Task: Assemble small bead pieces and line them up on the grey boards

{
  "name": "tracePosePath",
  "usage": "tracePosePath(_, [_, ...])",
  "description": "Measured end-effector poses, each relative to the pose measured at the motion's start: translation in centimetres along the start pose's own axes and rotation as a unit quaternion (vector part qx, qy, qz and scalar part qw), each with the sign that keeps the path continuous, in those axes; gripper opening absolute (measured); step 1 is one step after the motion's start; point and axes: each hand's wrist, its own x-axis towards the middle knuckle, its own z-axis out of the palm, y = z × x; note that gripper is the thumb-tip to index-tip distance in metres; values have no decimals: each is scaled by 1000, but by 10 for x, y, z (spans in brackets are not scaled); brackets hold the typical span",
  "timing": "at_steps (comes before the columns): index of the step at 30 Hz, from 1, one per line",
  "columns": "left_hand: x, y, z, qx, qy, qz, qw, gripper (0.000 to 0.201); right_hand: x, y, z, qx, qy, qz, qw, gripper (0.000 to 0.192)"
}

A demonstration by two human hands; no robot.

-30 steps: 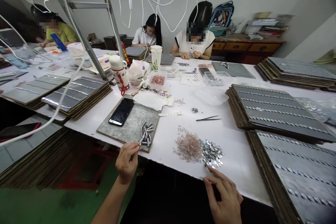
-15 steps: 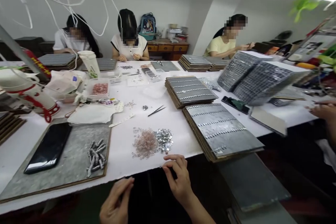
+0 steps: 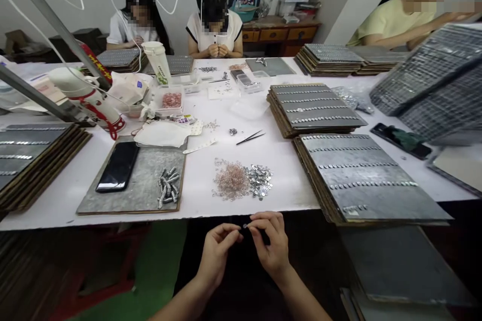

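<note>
Hands (image 3: 244, 248) now together, pinching small piece (image 3: 244, 226)

Even, bright indoor light, soft shadows, wide-angle bending and blur at the right edge

White table (image 3: 293, 185) carries beads (image 3: 230, 181), tweezers (image 3: 250, 137), boards (image 3: 367, 175).

Both forearms came in from bottom of frame, angled inward, hands meeting at centre. Left hand (image 3: 217, 251) and right hand (image 3: 271, 246) were fingertip to fingertip, thumbs and forefingers pinched together. Other fingers curled loosely, wrists roughly level.
</note>
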Motion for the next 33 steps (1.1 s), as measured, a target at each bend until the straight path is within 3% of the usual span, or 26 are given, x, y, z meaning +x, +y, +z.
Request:
tracePosePath(7, [-2, 1, 2, -47, -13, -20, 999, 22, -9, 2, 6, 12, -39, -20, 999, 13])
tracePosePath(33, [-2, 0, 1, -17, 25, -9, 1000, 24, -17, 10, 7, -27, -65, -11, 997, 9])
